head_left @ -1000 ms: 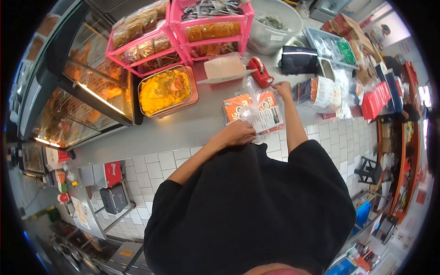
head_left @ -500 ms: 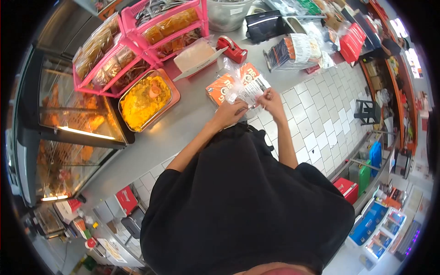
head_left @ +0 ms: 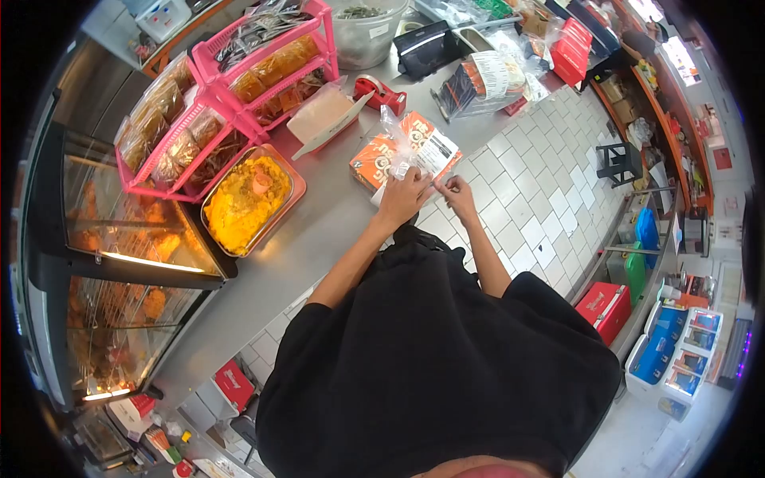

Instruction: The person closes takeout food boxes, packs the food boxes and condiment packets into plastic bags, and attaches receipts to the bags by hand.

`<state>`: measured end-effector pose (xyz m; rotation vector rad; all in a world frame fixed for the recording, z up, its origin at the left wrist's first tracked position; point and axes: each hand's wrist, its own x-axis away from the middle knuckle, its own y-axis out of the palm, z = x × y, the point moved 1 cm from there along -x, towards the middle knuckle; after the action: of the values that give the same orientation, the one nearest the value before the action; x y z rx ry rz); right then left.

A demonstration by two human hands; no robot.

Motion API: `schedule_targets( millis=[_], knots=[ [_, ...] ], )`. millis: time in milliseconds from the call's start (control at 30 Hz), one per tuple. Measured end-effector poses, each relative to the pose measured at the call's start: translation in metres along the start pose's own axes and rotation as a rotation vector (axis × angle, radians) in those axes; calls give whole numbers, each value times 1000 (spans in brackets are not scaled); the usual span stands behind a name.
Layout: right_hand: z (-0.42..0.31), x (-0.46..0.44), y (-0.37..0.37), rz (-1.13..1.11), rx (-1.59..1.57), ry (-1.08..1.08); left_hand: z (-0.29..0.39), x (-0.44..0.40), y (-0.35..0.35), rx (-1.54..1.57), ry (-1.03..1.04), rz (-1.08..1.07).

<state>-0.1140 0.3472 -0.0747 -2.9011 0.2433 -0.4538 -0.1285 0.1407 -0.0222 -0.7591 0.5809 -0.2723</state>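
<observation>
An orange-and-white printed box (head_left: 371, 166), wrapped in a clear plastic bag (head_left: 401, 151), stands at the counter's edge in front of me. A white printed slip (head_left: 437, 151) lies over its right side. My left hand (head_left: 405, 195) is closed on the gathered plastic at the near side of the box. Just right of it, my right hand (head_left: 457, 199) is pinched close to the slip's lower edge. What sits between its fingertips is too small to make out.
Behind the box are a red tape dispenser (head_left: 381, 94) and a white open carton (head_left: 327, 119). Pink baskets (head_left: 231, 119) of packed food and a tray of yellow food (head_left: 249, 199) stand left, beside a heated display case (head_left: 143, 239). Another bagged box (head_left: 482, 86) is at the right.
My right hand has come off the slip and moved down and slightly left. My left hand stays at the bag. The view has shifted a little.
</observation>
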Motion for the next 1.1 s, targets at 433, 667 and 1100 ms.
schedule_targets(
  millis=[433, 667, 1100],
  knots=[
    [73, 57, -31, 373, 348, -76, -25, -29, -49, 32, -241, 391],
    [-122, -43, 24, -235, 715, -882, -77, -36, 14, -56, -126, 266],
    [-147, -92, 23, -614, 783, -782, -69, -35, 8, -3, -94, 199]
  ],
)
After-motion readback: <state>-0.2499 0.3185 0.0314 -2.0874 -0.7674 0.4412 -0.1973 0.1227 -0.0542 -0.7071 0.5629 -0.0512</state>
